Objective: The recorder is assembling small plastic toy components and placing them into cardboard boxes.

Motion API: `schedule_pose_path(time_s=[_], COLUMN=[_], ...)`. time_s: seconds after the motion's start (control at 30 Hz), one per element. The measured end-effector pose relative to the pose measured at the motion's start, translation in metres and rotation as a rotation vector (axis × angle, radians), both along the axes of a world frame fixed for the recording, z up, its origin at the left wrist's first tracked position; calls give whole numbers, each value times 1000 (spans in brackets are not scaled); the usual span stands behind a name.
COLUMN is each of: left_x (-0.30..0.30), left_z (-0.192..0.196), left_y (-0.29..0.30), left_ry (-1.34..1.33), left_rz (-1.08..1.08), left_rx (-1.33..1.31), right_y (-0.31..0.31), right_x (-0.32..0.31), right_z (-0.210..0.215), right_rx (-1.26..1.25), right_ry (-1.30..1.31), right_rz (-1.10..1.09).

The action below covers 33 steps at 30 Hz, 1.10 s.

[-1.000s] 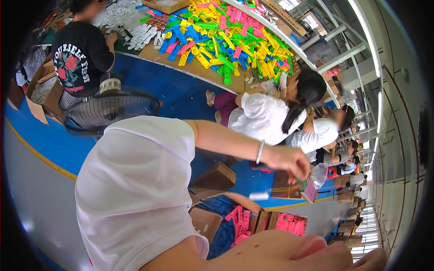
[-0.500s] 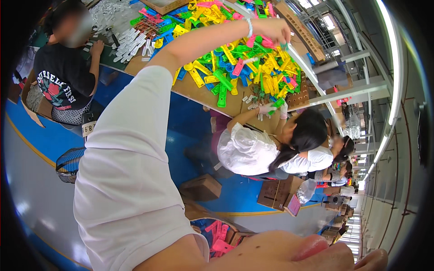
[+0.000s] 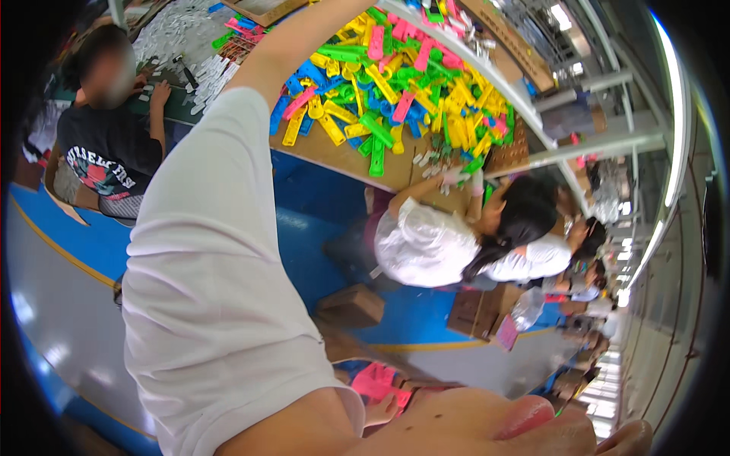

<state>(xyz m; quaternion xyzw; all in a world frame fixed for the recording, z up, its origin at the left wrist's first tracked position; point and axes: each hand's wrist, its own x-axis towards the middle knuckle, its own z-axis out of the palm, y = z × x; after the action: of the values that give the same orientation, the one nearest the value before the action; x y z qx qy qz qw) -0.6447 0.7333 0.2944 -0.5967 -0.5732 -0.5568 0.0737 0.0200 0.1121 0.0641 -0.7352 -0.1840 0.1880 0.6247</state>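
My left arm [image 3: 304, 49], in a white sleeve, reaches across the worktable toward the top edge of the picture. The left hand is cut off by that edge. Below the forearm lies a large heap of long plastic pieces [image 3: 456, 114] in yellow, green, pink and blue, some with rounded ends. At the bottom, partly hidden behind my chin, a hand [image 3: 382, 411], apparently my right hand, shows a few blurred fingers. It is beside bright pink plastic pieces [image 3: 372, 380] in a brown box. Whether it grips any of them is not visible.
A co-worker in white [image 3: 426, 243] handles a green piece at the table's near right. Another in black [image 3: 110, 156] sits at the left by small clear parts [image 3: 171, 45]. Metal frame bars [image 3: 601, 152] cross at right. Cardboard boxes [image 3: 351, 305] stand on the blue floor.
My left hand has moved from above the heap up and out of the picture. A hand has appeared beside the pink pieces at the bottom. The view has shifted slightly.
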Motion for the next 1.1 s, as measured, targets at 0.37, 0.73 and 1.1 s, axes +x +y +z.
schedule_pose_path(time_s=[0.37,0.73,1.1], left_x=[446,645,664], left_z=[-170,-364,-517], left_y=[-290,-694,-705], left_ry=[453,-397,-1094], left_rz=[-1839,-1955,-1661], left_rx=[-660,-1818,-1352], right_y=[-72,-239,-313], right_x=[-31,45,138], right_z=[-18,-153,-405], right_rx=[19,152,-883], right_ry=[-197,105,-480], right_rz=[34,-9,498])
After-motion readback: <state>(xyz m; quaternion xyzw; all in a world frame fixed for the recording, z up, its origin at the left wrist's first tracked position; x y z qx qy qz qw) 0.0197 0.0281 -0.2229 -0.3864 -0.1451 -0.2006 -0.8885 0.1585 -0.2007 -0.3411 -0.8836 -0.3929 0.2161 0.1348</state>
